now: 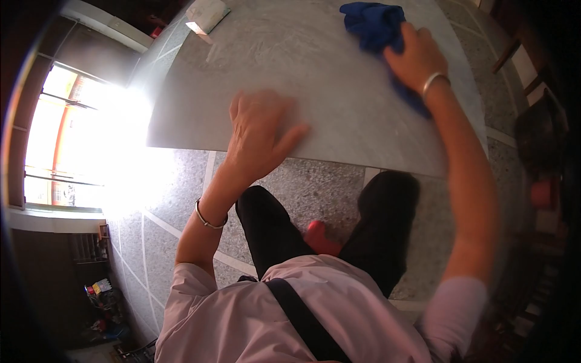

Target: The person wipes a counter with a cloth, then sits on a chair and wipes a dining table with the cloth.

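Observation:
My right hand [417, 57] grips a crumpled blue cloth [375, 23] at the far right of a grey table [327, 115]. Part of the cloth hangs out below the hand, along the wrist. Over the near edge of the table is my left hand [260, 130], palm down, with its thumb held apart from the other fingers. Nothing shows in it. Its fingertips are smeared by motion, and I cannot tell whether they touch the tabletop. Faint pale streaks mark the table's surface toward the far left.
A white, box-like object [207, 15] sits at the table's far left corner. Bright light comes through a window [63, 136] on the left. Something red [321, 237] lies between my knees. Dark furniture [538, 130] stands to the right, and assorted items [101, 296] are at lower left.

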Action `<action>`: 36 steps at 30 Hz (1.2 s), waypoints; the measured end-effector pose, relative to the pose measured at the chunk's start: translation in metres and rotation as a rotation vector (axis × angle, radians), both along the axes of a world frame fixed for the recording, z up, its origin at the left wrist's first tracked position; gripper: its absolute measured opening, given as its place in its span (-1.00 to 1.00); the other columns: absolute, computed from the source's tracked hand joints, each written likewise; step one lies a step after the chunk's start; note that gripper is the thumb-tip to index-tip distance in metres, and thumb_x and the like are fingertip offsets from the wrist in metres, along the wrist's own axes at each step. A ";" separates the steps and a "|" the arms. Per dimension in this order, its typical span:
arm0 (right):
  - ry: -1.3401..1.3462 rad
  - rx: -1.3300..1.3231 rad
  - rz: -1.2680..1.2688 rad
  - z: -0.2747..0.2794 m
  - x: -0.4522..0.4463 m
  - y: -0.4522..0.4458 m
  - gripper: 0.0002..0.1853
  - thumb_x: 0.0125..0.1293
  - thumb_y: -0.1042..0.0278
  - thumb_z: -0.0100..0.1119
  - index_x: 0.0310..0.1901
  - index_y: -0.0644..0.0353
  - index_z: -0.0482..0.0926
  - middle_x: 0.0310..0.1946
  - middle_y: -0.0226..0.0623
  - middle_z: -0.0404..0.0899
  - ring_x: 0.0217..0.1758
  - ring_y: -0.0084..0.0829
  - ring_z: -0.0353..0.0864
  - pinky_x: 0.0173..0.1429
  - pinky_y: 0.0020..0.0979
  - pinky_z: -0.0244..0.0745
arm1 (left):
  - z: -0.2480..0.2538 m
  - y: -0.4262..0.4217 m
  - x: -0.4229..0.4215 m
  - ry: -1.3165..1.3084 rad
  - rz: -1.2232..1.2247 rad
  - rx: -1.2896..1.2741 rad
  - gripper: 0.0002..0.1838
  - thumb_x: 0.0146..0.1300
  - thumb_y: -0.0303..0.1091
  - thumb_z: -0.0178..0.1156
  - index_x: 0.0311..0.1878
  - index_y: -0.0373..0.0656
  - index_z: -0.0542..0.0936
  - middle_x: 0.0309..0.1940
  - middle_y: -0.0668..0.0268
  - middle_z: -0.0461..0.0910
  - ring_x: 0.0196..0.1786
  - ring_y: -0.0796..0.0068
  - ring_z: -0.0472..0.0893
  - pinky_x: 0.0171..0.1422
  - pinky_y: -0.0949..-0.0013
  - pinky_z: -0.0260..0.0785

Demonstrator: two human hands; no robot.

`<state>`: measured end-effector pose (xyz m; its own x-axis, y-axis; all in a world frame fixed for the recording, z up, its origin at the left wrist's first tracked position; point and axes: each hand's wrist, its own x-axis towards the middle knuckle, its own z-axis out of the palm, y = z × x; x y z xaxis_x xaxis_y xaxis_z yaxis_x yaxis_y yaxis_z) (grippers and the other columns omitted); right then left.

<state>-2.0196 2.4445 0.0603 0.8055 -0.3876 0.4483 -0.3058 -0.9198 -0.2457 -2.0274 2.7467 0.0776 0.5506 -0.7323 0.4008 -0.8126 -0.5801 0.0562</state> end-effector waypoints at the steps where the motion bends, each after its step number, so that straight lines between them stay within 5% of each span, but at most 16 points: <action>1: 0.000 -0.001 -0.002 0.000 0.000 0.000 -0.48 0.11 -0.02 0.17 0.08 0.04 0.41 -0.09 -0.12 0.45 -0.02 -0.17 0.53 -0.03 -0.18 0.51 | 0.000 0.000 0.000 -0.006 0.001 0.007 -0.54 0.16 -0.03 0.15 -0.01 -0.18 0.51 -0.13 0.12 0.43 0.05 0.13 0.34 0.28 0.02 -0.05; 6: 0.027 0.000 -0.003 0.003 -0.001 0.000 -0.48 0.12 -0.02 0.16 0.08 0.03 0.41 -0.09 -0.14 0.45 0.00 -0.16 0.51 -0.01 -0.17 0.49 | 0.007 -0.007 0.005 0.107 0.036 0.031 -0.51 0.19 -0.06 0.12 0.09 -0.19 0.49 -0.11 0.01 0.43 0.11 0.09 0.37 0.42 -0.12 -0.29; 9: 0.000 0.016 0.001 0.001 -0.001 0.001 -0.48 0.12 -0.03 0.16 0.07 0.03 0.41 -0.09 -0.14 0.44 0.02 -0.16 0.50 0.00 -0.17 0.48 | 0.009 -0.007 0.002 0.102 0.044 0.029 -0.52 0.20 -0.07 0.12 0.09 -0.19 0.50 -0.11 0.02 0.44 0.10 0.09 0.38 0.42 -0.10 -0.29; 12: 0.028 0.032 -0.002 0.003 -0.002 0.002 -0.48 0.12 -0.04 0.15 0.07 0.03 0.41 -0.08 -0.15 0.43 0.02 -0.16 0.49 0.01 -0.16 0.48 | 0.006 -0.002 -0.001 0.009 0.025 0.044 -0.53 0.19 -0.02 0.11 0.03 -0.18 0.50 -0.16 0.14 0.42 0.03 0.13 0.35 0.26 0.04 -0.04; 15: -0.021 0.016 0.024 -0.002 -0.001 -0.002 -0.42 0.08 -0.02 0.17 0.12 0.04 0.36 -0.11 -0.06 0.42 -0.05 -0.06 0.49 -0.06 -0.15 0.46 | 0.002 0.006 0.000 -0.016 -0.010 0.011 -0.55 0.18 -0.04 0.12 0.00 -0.19 0.52 -0.14 0.13 0.43 0.04 0.13 0.35 0.26 0.04 -0.04; 18: -0.026 0.013 0.016 -0.003 0.001 -0.003 -0.43 0.08 -0.01 0.17 0.12 0.04 0.36 -0.11 -0.05 0.43 -0.05 -0.06 0.49 -0.05 -0.14 0.46 | 0.003 0.006 0.002 0.081 0.008 0.008 -0.54 0.19 -0.08 0.12 0.04 -0.22 0.53 -0.11 0.04 0.44 0.11 0.12 0.37 0.42 -0.11 -0.29; 27: -0.028 0.019 0.016 -0.001 0.000 -0.001 -0.41 0.06 0.01 0.18 0.13 0.03 0.36 -0.12 -0.03 0.44 -0.07 -0.04 0.50 -0.05 -0.15 0.46 | 0.005 -0.001 0.005 0.111 0.035 -0.004 -0.54 0.19 -0.07 0.14 0.07 -0.16 0.51 -0.11 0.06 0.43 0.11 0.13 0.36 0.42 -0.11 -0.30; 36: 0.038 0.035 0.014 0.004 -0.001 0.002 -0.47 0.11 -0.01 0.16 0.07 0.08 0.40 -0.10 -0.13 0.43 -0.02 -0.16 0.51 -0.05 -0.18 0.50 | -0.001 0.034 0.020 -0.098 0.059 -0.056 -0.52 0.17 -0.15 0.16 0.17 -0.06 0.45 0.20 0.07 0.33 0.25 0.11 0.29 0.43 -0.02 -0.21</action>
<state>-2.0211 2.4461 0.0643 0.8272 -0.3908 0.4037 -0.3027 -0.9153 -0.2659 -2.0073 2.7807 0.0764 0.5484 -0.6745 0.4943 -0.7802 -0.6254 0.0121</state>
